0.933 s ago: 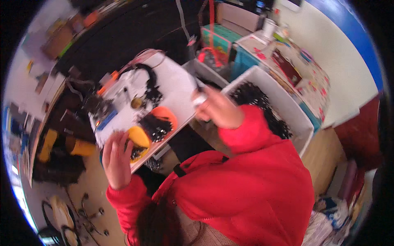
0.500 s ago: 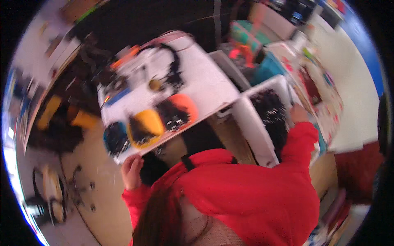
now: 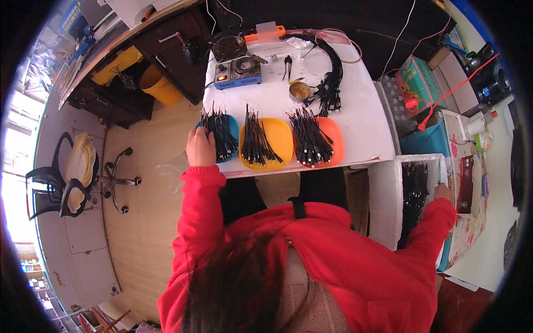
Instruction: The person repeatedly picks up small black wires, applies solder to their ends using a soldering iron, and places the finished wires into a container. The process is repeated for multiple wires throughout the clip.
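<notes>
White covering lies over the small table (image 3: 363,127) in a room with a pale wood floor (image 3: 144,233). At its near left corner, the left hand (image 3: 201,147) rests against the left side of the blue plate (image 3: 235,129), fingers bent and close together; whether they grip anything, I cannot tell. Just right of those fingers lie the short black cables (image 3: 222,136) in that plate, their long axis running from bare wire ends at the far side to plugs nearer the person. The left hand is much the nearer one to them.

Farther right, the yellow plate (image 3: 284,133) and the orange plate (image 3: 335,136) hold similar bunches. Well apart from these, the right hand (image 3: 443,192) is at the right wall of the white foam box (image 3: 383,197), its grip unclear; more black cables (image 3: 413,186) lie leftward, inside. Beyond the plates stand a blue heater (image 3: 239,83) and a small round tin (image 3: 300,91).
</notes>
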Action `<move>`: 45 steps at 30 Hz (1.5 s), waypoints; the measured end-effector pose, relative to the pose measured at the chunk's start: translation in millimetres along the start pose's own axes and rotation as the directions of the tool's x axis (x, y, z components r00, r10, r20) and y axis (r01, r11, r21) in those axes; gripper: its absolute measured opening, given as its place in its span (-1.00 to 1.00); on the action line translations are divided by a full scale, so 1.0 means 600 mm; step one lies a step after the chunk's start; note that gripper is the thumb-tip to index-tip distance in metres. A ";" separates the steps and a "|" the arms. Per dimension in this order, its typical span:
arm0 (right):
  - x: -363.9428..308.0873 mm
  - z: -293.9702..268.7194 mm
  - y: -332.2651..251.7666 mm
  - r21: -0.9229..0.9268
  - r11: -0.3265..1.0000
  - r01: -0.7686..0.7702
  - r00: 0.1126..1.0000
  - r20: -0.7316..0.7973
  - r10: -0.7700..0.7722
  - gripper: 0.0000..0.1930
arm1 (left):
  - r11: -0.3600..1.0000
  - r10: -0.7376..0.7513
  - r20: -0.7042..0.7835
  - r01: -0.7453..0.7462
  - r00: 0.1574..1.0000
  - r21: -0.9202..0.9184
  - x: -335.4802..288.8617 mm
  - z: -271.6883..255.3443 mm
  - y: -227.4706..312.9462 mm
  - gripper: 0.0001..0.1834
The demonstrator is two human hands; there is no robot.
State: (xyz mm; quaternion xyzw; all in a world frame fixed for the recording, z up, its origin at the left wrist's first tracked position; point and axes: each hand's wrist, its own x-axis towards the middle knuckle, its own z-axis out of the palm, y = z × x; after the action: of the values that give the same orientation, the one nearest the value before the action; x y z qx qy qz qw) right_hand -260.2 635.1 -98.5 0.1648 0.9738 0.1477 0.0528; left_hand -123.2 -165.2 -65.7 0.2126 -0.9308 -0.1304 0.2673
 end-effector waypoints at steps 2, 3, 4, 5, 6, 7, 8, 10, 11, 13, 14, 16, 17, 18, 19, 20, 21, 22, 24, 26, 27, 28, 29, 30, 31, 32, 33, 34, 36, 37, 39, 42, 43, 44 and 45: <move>-0.026 0.010 -0.059 -0.028 0.999 0.035 0.998 0.060 -0.033 -0.66 | 0.994 -0.062 0.062 0.056 0.996 0.094 0.015 0.017 -0.005 -0.85; -0.050 -0.009 -0.093 -0.117 0.986 0.119 0.991 0.079 -0.111 -0.67 | 0.994 -0.067 0.061 0.062 0.996 0.092 0.018 0.021 -0.009 -0.84; -0.076 -0.040 -0.137 0.040 0.981 0.188 0.978 -0.098 -0.184 -0.70 | 0.993 -0.079 0.077 0.072 0.994 0.095 0.020 0.025 -0.012 -0.83; -0.103 -0.080 -0.188 0.157 0.953 0.259 0.941 -0.262 -0.213 -0.73 | 0.991 -0.081 0.077 0.071 0.994 0.116 0.021 0.029 -0.014 -0.82; -0.127 -0.127 -0.247 0.288 0.895 0.339 0.930 -0.246 -0.273 -0.75 | 0.988 -0.106 0.100 0.094 0.989 0.119 0.021 0.032 -0.014 -0.82; -0.155 -0.174 -0.311 0.414 0.817 0.401 0.914 -0.234 -0.330 -0.76 | 0.985 -0.121 0.109 0.105 0.987 0.141 0.021 0.033 -0.014 -0.82; -0.192 -0.215 -0.376 0.558 0.594 0.579 0.814 -0.369 -0.448 -0.76 | 0.972 -0.145 0.121 0.119 0.982 0.202 0.021 0.033 -0.013 -0.82; -0.271 -0.278 -0.510 0.728 0.303 0.616 0.727 -0.376 -0.574 -0.82 | 0.983 -0.132 0.119 0.115 0.984 0.142 0.021 0.029 -0.010 -0.84; -0.308 -0.303 -0.563 0.826 0.028 0.563 0.586 -0.375 -0.718 -0.85 | 0.985 -0.130 0.118 0.115 0.984 0.130 0.022 0.026 -0.008 -0.84; -0.358 -0.334 -0.678 0.710 -0.033 0.703 0.408 -0.441 -0.799 -0.85 | 0.989 -0.140 0.130 0.144 0.982 -0.025 0.023 0.009 -0.005 -0.86; -0.373 -0.343 -0.723 0.679 -0.012 0.734 0.394 -0.440 -0.807 -0.81 | 0.982 -0.156 0.138 0.169 0.978 -0.089 0.022 0.000 -0.002 -0.87; -0.384 -0.350 -0.807 0.623 0.160 0.766 0.446 -0.335 -0.830 -0.78 | 0.955 -0.131 0.090 0.150 0.987 -0.255 0.020 -0.020 0.006 -0.87; -0.382 -0.347 -0.836 0.592 0.185 0.784 0.461 -0.355 -0.813 -0.79 | 0.934 -0.127 0.065 0.142 0.990 -0.328 0.018 -0.031 0.009 -0.87; -0.378 -0.341 -0.860 0.561 0.205 0.802 0.471 -0.383 -0.795 -0.80 | 0.899 -0.135 0.043 0.140 0.990 -0.416 0.015 -0.038 0.016 -0.89; -0.375 -0.333 -0.881 0.588 0.237 0.774 0.508 -0.352 -0.786 -0.81 | 0.857 -0.096 -0.013 0.076 0.995 -0.509 0.013 -0.044 0.024 -0.91; -0.374 -0.324 -0.897 0.614 0.269 0.742 0.546 -0.321 -0.774 -0.81 | 0.806 -0.063 -0.071 0.009 0.996 -0.592 0.010 -0.048 0.031 -0.93; -0.372 -0.316 -0.908 0.637 0.330 0.697 0.592 -0.251 -0.766 -0.81 | 0.715 -0.034 -0.111 -0.054 0.993 -0.697 0.008 -0.052 0.040 -0.94; -0.371 -0.308 -0.913 0.619 0.338 0.709 0.598 -0.273 -0.754 -0.84 | 0.591 -0.109 -0.007 0.059 0.994 -0.804 0.002 -0.058 0.047 -0.93; -0.372 -0.299 -0.914 0.694 0.259 0.672 0.634 -0.359 -0.684 -0.86 | 0.204 -0.172 0.275 0.307 0.946 -0.930 -0.015 -0.071 0.063 -0.89; -0.374 -0.300 -0.904 0.715 0.235 0.658 0.659 -0.396 -0.640 -0.88 | 0.048 -0.150 0.392 0.403 0.908 -0.914 -0.031 -0.083 0.079 -0.88; -0.374 -0.303 -0.897 0.721 0.174 0.670 0.643 -0.448 -0.621 -0.88 | -0.036 -0.127 0.443 0.442 0.887 -0.896 -0.040 -0.088 0.087 -0.87; -0.374 -0.308 -0.889 0.731 0.134 0.669 0.641 -0.477 -0.601 -0.88 | -0.053 -0.127 0.444 0.441 0.887 -0.896 -0.050 -0.092 0.099 -0.86; -0.374 -0.312 -0.882 0.733 0.070 0.676 0.631 -0.527 -0.569 -0.88 | -0.069 -0.119 0.447 0.442 0.887 -0.894 -0.056 -0.096 0.107 -0.87; -0.373 -0.316 -0.874 0.733 0.009 0.681 0.619 -0.568 -0.543 -0.87 | -0.097 -0.110 0.438 0.429 0.892 -0.898 -0.064 -0.101 0.114 -0.87; -0.373 -0.317 -0.870 0.720 0.040 0.693 0.622 -0.569 -0.538 -0.87 | -0.119 -0.124 0.463 0.450 0.878 -0.885 -0.071 -0.106 0.122 -0.87; -0.372 -0.318 -0.867 0.694 0.037 0.719 0.604 -0.598 -0.526 -0.86 | -0.109 -0.122 0.443 0.431 0.888 -0.896 -0.077 -0.112 0.129 -0.87; -0.373 -0.317 -0.866 0.655 0.011 0.756 0.573 -0.653 -0.496 -0.85 | -0.109 -0.123 0.433 0.421 0.893 -0.900 -0.084 -0.118 0.134 -0.87; -0.374 -0.314 -0.868 0.610 0.108 0.785 0.570 -0.644 -0.510 -0.81 | -0.107 -0.130 0.434 0.423 0.891 -0.900 -0.090 -0.124 0.140 -0.87; -0.380 -0.304 -0.875 0.654 0.108 0.748 0.561 -0.538 -0.629 -0.80 | -0.104 -0.124 0.423 0.412 0.898 -0.905 -0.100 -0.133 0.148 -0.87; -0.383 -0.299 -0.879 0.686 0.161 0.710 0.578 -0.436 -0.689 -0.79 | -0.102 -0.112 0.410 0.400 0.905 -0.911 -0.106 -0.137 0.152 -0.86; -0.388 -0.290 -0.888 0.671 0.175 0.720 0.572 -0.431 -0.698 -0.80 | -0.095 -0.126 0.378 0.368 0.917 -0.925 -0.116 -0.142 0.155 -0.87; -0.386 -0.283 -0.895 0.649 0.191 0.736 0.566 -0.436 -0.700 -0.76 | -0.087 -0.175 0.340 0.329 0.924 -0.940 -0.131 -0.142 0.155 -0.87; -0.384 -0.284 -0.895 0.637 0.230 0.736 0.573 -0.406 -0.712 -0.75 | -0.088 -0.173 0.338 0.327 0.925 -0.941 -0.136 -0.142 0.153 -0.88; -0.382 -0.286 -0.895 0.618 0.263 0.741 0.577 -0.384 -0.721 -0.74 | -0.089 -0.171 0.334 0.323 0.927 -0.942 -0.138 -0.140 0.150 -0.88; -0.382 -0.288 -0.896 0.595 0.315 0.739 0.594 -0.355 -0.722 -0.73 | -0.092 -0.161 0.338 0.327 0.927 -0.941 -0.141 -0.137 0.148 -0.88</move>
State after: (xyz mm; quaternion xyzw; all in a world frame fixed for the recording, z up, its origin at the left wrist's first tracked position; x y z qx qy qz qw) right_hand -235.1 26.3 -85.8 -0.2869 0.9196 -0.2657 0.0368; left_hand -41.6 -58.4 -3.6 0.1128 -0.5084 -0.8150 0.2543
